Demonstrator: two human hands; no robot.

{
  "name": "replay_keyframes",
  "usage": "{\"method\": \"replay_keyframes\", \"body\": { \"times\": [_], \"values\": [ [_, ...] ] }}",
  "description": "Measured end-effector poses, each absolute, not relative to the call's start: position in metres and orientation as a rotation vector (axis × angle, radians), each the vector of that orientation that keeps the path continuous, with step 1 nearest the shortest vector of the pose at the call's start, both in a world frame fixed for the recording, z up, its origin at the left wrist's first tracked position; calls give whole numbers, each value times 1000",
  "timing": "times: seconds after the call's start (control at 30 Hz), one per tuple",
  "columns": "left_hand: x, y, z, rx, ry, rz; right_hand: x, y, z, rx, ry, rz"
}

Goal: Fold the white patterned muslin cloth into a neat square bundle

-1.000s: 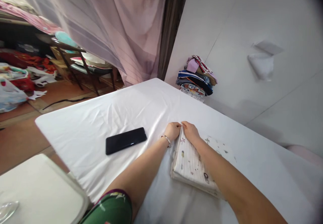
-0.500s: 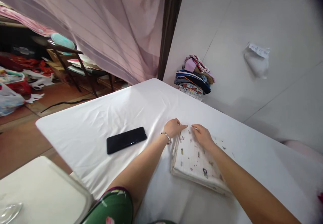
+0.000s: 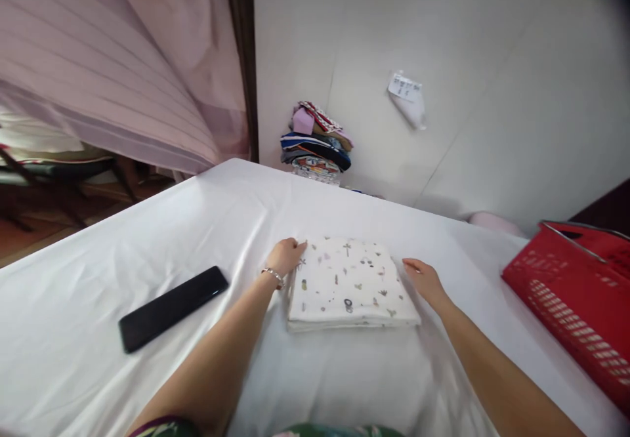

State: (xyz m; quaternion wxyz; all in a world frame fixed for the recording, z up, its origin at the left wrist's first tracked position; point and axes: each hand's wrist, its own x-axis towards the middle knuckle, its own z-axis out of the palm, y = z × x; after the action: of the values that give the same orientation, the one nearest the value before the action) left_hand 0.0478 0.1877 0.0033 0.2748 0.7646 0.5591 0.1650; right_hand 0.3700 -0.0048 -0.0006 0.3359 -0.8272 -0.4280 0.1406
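A folded white cloth with small printed figures (image 3: pixel 352 286) lies flat on the white-covered table (image 3: pixel 335 384). At its far left corner is my left hand (image 3: pixel 287 256), with a bracelet at the wrist; thumb and fingers are pinched on the cloth's edge. Just off the cloth's right side, my right hand (image 3: pixel 424 279) is held with a small space between it and the cloth, fingers loosely apart and nothing in them. To the left of my left arm lies a black phone (image 3: pixel 172 307).
A red plastic basket (image 3: pixel 571 299) with a metal handle stands at the right. Beyond the table's far edge is a stack of folded clothes (image 3: pixel 317 142) by the wall. A pink curtain (image 3: pixel 162 50) hangs at the upper left.
The view has turned right, bringing the red basket in. My right hand has moved from the cloth's far edge to beyond its right side. My left hand remains at the far left corner.
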Motion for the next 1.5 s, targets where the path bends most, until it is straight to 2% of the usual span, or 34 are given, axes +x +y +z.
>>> {"method": "replay_keyframes", "body": {
  "times": [0.27, 0.37, 0.5, 0.63, 0.77, 0.9, 1.1, 1.27, 1.5],
  "values": [
    [46, 187, 11, 2039, 1576, 371, 362, 2, 5, -2257, -1127, 524],
    [49, 176, 24, 2075, 1637, 381, 350, 10, 5, -2348, -1227, 440],
    [56, 139, 30, 2439, 1527, 565, 335, 10, 4, -2451, -1339, 313],
    [59, 107, 13, 2604, 1368, 354, 325, 6, 13, -2497, -1419, 231],
    [55, 101, -3, 2592, 1401, 306, 303, 6, 21, -2293, -1762, 36],
    [53, 104, -5, 2577, 1403, 301, 281, 1, 10, -2228, -2027, 256],
    [63, 107, 13, 2490, 1412, 170, 279, 3, 4, -2282, -1998, 425],
    [91, 127, 32, 2581, 1383, 346, 282, 36, 22, -2221, -1989, 249],
    [87, 143, -8, 2572, 1447, 304, 314, 59, -6, -2434, -1792, 273]
  ]
}}
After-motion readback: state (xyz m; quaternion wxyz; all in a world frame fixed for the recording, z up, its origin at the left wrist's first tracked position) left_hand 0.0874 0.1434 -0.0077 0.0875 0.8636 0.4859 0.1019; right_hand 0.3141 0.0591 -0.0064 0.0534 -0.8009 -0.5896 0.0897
